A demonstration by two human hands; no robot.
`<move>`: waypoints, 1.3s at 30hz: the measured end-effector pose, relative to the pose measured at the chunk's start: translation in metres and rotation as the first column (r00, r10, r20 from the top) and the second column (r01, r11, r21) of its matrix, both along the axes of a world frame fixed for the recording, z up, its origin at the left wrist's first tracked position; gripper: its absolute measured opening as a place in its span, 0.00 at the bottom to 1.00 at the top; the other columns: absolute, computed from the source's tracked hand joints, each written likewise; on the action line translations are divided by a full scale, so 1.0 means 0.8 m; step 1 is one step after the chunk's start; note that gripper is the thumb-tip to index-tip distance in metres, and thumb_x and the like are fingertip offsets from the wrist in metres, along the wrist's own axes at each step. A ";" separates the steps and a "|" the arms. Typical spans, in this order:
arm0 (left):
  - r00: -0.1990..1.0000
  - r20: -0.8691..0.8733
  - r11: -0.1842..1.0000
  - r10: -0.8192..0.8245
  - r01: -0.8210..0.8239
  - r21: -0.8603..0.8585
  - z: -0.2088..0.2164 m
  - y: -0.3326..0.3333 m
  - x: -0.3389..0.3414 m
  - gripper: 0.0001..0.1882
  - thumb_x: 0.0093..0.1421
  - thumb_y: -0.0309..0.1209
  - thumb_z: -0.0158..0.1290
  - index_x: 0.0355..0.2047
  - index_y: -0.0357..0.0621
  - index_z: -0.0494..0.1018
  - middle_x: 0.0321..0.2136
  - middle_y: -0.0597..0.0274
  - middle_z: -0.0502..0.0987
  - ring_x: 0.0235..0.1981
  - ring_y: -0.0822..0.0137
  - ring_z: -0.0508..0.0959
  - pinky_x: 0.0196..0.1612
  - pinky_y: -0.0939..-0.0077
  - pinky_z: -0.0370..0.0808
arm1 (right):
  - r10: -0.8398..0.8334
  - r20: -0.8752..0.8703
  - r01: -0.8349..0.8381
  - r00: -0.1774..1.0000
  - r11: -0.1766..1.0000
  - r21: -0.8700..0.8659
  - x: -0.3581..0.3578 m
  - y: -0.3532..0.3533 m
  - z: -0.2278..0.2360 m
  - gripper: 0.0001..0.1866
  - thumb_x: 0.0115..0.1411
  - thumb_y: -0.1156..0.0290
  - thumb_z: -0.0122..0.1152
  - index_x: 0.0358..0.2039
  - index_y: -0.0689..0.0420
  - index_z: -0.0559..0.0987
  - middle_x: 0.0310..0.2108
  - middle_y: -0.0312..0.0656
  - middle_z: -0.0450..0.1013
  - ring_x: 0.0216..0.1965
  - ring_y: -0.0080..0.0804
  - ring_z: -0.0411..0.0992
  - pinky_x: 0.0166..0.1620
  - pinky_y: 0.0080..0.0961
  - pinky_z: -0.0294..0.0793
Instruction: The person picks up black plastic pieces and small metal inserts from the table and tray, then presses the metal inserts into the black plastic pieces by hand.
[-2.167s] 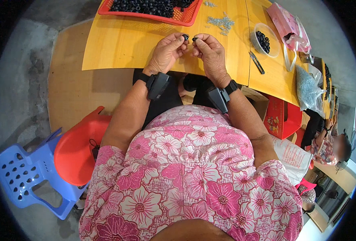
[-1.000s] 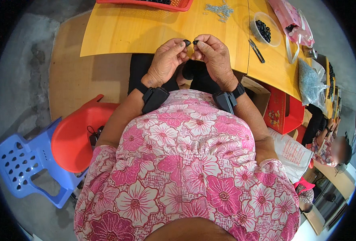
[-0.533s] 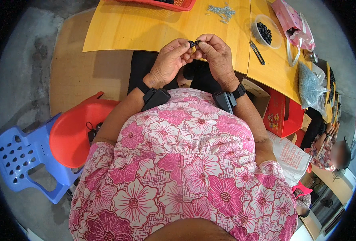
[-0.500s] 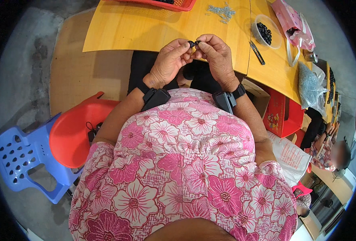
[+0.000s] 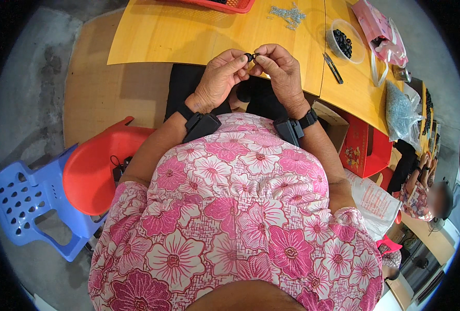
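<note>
Above the table's near edge, my left hand (image 5: 220, 76) pinches a small round black part (image 5: 248, 56) between thumb and fingertips. My right hand (image 5: 281, 72) meets it from the other side, its thumb and forefinger closed at the part's right end. Whatever small dark bit those right fingertips grip is mostly hidden. The fingertips of both hands nearly touch. A clear round tub (image 5: 358, 56) to the right holds several black round parts (image 5: 342, 42) like it. Between tub and right hand lies a black-handled cutter knife (image 5: 333, 68).
On the yellow table (image 5: 168, 36) are a red basket (image 5: 235, 6), a pile of small clear or silvery pieces (image 5: 290, 15), a pink bag (image 5: 378, 28) and a filled plastic bag (image 5: 400, 111). A red chair (image 5: 92, 171) and a blue stool (image 5: 28, 207) stand left. Another person (image 5: 419, 194) sits far right.
Both hands stay in nearly the same place, fingertips still together on the black part. The part has shifted very slightly. At far right, the other person's hands have moved.
</note>
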State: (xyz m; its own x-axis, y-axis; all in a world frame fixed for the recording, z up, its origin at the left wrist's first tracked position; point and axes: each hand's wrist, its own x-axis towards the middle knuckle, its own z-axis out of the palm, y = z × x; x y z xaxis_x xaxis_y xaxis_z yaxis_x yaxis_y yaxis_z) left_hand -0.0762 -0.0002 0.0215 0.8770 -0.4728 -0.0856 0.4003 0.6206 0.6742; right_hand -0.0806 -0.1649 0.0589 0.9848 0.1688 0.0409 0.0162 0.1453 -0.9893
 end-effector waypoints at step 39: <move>0.998 0.054 0.995 0.044 -0.048 0.082 -0.004 0.001 -0.002 0.07 0.63 0.29 0.48 0.38 0.40 0.71 0.31 0.64 0.74 0.33 0.72 0.72 0.43 0.76 0.71 | -0.095 -0.153 0.118 0.984 0.981 0.152 -0.005 0.012 -0.011 0.03 0.57 0.77 0.57 0.32 0.61 0.75 0.25 0.32 0.71 0.24 0.17 0.68 0.30 0.14 0.69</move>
State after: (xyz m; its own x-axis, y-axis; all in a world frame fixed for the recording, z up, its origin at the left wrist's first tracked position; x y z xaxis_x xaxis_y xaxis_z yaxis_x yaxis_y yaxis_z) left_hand -0.0780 0.0006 0.0185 0.9021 -0.4248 -0.0762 0.3354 0.5789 0.7433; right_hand -0.0846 -0.1557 0.0505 0.9942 0.0656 -0.0853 -0.1015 0.3064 -0.9465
